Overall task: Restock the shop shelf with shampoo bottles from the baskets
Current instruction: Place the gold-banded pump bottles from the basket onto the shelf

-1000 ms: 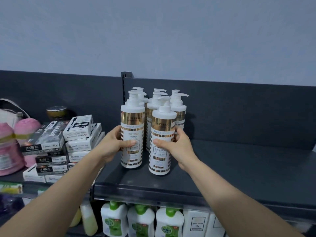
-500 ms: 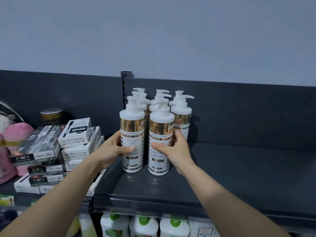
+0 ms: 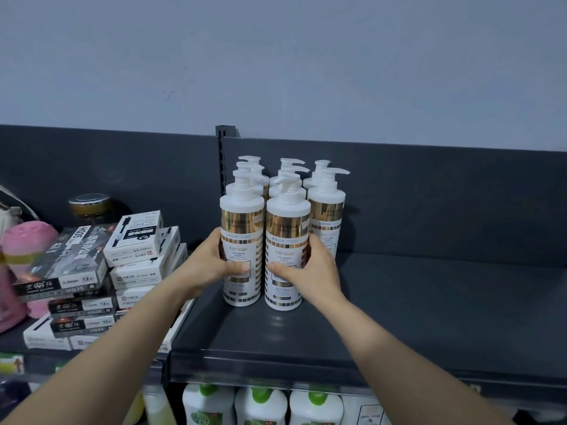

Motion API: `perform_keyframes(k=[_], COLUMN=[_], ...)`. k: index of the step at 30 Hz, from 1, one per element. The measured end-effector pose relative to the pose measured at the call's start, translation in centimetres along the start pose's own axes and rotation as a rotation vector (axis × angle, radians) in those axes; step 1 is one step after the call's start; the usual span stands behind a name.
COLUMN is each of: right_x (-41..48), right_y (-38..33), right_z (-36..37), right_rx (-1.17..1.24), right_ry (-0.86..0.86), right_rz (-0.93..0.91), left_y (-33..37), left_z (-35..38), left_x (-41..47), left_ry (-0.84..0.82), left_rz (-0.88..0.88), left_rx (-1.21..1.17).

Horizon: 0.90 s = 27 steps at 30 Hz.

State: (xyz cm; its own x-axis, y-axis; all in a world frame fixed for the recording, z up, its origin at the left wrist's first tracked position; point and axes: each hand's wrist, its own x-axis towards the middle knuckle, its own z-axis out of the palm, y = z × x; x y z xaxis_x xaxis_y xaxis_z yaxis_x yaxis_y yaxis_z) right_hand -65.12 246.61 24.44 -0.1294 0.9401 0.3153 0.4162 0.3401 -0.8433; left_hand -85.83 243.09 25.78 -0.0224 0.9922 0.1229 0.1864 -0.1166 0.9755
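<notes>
Progress: left hand (image 3: pixel 211 265) and right hand (image 3: pixel 310 268), fingers curled round a bottle each (left bottle (image 3: pixel 242 219), right bottle (image 3: pixel 287 223)), have slid them back against the rows (image 3: pixel 326 216) at the shelf's (image 3: pixel 429 302) left edge; nearly stocked.

Head view: I'm looking forward and down over the front edge of the shelf (image 3: pixel 429 302).
Nearness: I'm standing close.

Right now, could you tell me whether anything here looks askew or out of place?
The left bottle and right bottle, gripped by the left hand and right hand, stand upright; rows behind look tidy. Only the box stack looks messy: its top white box lies tilted.
</notes>
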Motion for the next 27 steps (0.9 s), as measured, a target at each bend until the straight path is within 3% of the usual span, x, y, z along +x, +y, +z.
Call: perform_keyframes(k=[9,14,18,20,23,27], right_x=[-0.3,-1.2,-2.4,-3.2,-4.7,-7.7], right_y=[0.1,-0.4,0.3,0.9,2.3,4.2], right_z=[0.5,-0.7,-3.7,-5.7,-9.2,-14.4], right_rx=[-0.044,-0.139,-0.261,-0.363,-0.532,-0.68], right_ry=[0.014,0.006,0.013,0.034,0.062,0.103], right_rz=[0.001,-0.049,-0.068,-0.079,-0.076,-0.031], left_y=[0.0,1.1,3.3,4.0,4.7,4.4], left_z=[0.4,1.6,4.0,5.5,8.5,13.8], left_x=[0.0,-0.6,-1.9,-2.3,-2.5,-2.4], left_ry=[0.016,0.289,0.553,0.609,0.562,0.367], left_rz=[0.027,0.105,0.332,0.441,0.579,0.64], left_rx=[0.061,0.392,0.793,0.964,1.132,1.244])
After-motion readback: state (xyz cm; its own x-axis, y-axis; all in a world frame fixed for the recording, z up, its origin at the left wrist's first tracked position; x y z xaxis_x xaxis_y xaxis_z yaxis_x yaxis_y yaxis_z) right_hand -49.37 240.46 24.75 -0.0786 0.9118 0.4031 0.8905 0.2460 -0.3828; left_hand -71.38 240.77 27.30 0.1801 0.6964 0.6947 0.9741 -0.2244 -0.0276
